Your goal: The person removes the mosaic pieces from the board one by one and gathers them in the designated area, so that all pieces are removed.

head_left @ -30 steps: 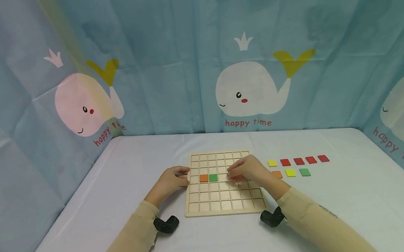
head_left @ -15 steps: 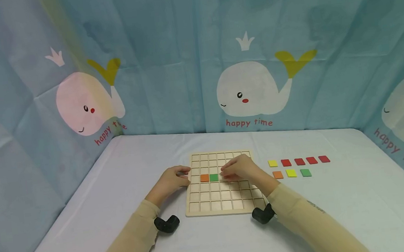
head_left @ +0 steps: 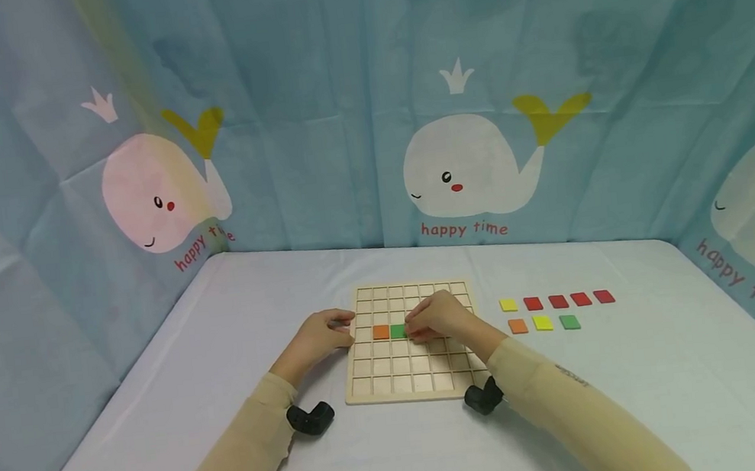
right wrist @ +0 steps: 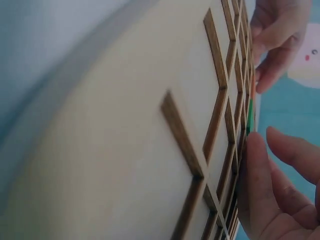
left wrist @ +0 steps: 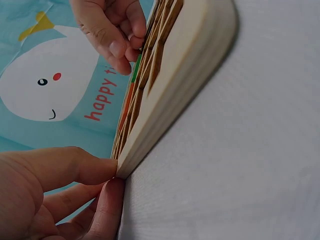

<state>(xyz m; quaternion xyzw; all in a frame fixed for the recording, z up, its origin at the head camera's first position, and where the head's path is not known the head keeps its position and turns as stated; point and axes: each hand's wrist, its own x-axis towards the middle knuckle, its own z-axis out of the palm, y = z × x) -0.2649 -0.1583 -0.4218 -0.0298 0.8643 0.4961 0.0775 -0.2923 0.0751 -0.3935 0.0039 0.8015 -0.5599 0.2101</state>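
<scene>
A square wooden grid board [head_left: 403,386] lies on the white table. An orange tile [head_left: 381,332] and a green tile [head_left: 398,331] sit side by side in its cells. My left hand [head_left: 319,340] has its fingertips against the board's left edge, fingers fairly straight; the left wrist view shows thumb and finger at that edge. Over the board, my right hand [head_left: 443,316] reaches in from the right and its fingertips overlap the right side of the green tile. In the right wrist view, one finger [right wrist: 256,170] lies low along the grid, and no tile shows between the digits.
Right of the board lie two rows of loose tiles: a yellow tile [head_left: 508,304] with several red tiles [head_left: 559,301] behind, then an orange one [head_left: 517,326], a yellow one [head_left: 542,323] and a green one [head_left: 569,322]. A whale-print curtain [head_left: 310,120] hangs around the table.
My right hand has moved left across the board until its fingertips reach the green tile. The left hand stays at the board's edge, and the tiles keep their places.
</scene>
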